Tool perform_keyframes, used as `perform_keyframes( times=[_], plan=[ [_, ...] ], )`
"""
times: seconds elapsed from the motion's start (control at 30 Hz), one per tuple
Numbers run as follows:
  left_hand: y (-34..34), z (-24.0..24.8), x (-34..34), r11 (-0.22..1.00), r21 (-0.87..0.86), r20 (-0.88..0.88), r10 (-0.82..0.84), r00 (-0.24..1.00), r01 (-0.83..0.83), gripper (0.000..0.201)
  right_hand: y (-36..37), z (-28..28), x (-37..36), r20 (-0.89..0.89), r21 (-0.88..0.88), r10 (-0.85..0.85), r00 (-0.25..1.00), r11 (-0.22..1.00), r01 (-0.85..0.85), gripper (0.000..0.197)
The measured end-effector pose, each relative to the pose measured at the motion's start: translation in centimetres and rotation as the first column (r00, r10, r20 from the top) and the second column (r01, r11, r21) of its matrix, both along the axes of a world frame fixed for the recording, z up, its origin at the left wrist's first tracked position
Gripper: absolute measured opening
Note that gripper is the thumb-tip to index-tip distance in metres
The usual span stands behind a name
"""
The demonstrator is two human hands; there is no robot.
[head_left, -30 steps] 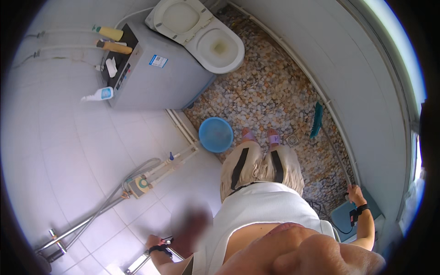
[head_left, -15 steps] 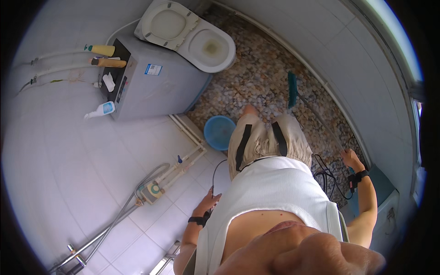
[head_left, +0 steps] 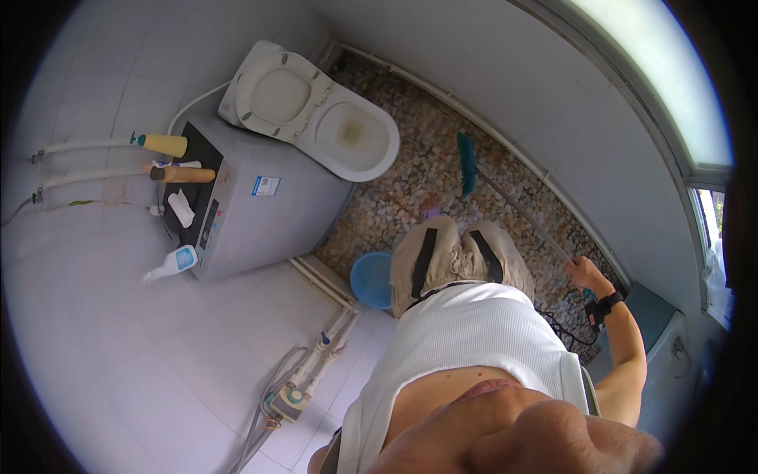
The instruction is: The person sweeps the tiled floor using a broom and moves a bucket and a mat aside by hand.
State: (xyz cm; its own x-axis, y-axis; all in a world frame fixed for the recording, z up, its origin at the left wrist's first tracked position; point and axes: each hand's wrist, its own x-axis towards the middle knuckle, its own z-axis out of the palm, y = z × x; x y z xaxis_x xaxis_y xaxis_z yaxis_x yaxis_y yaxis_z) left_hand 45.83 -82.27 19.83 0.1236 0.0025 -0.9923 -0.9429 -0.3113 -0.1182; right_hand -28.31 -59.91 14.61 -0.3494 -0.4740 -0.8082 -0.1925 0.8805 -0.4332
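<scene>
My right hand (head_left: pixel 587 273) is closed around the end of a long thin handle, and a dark band circles that wrist. The handle belongs to a broom (head_left: pixel 525 215), which slants away to the far left over the floor. Its teal bristle head (head_left: pixel 467 164) rests on the pebble-patterned floor (head_left: pixel 426 110), apart from the toilet (head_left: pixel 384 146), whose lid is raised. My left hand is out of view; only a bit of that upper arm shows at the lower edge.
A grey washing machine (head_left: pixel 268 209) beside the toilet carries bottles and a white cloth (head_left: pixel 181 208). A blue basin (head_left: pixel 369 280) sits left of my legs. Pipes and a shower mixer (head_left: pixel 289 403) line the left wall. Black cables (head_left: pixel 562 328) lie near my right forearm.
The view has tilted upward, and my left hand has dropped out of it. The broom head has shifted leftward, closer to the toilet, with my right hand still on the handle.
</scene>
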Motion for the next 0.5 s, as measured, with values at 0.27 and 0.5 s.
perform_keyframes(
  times=[0.27, 0.5],
  plan=[
    [-31.8, 12.6, -9.3, 0.639, -0.499, 0.047, -0.654, 0.755, 0.585, 0.014, -6.7, -0.2, 0.8, 0.262, 0.03, -0.22, 0.94, 0.975, 0.22, 0.037],
    [-51.5, 10.2, -46.3, 0.549, -0.619, -0.293, -0.825, 0.484, 0.561, 0.027, -12.7, -5.3, 1.5, 0.278, 0.165, -0.366, 0.888, 0.929, 0.331, 0.039]
  ],
)
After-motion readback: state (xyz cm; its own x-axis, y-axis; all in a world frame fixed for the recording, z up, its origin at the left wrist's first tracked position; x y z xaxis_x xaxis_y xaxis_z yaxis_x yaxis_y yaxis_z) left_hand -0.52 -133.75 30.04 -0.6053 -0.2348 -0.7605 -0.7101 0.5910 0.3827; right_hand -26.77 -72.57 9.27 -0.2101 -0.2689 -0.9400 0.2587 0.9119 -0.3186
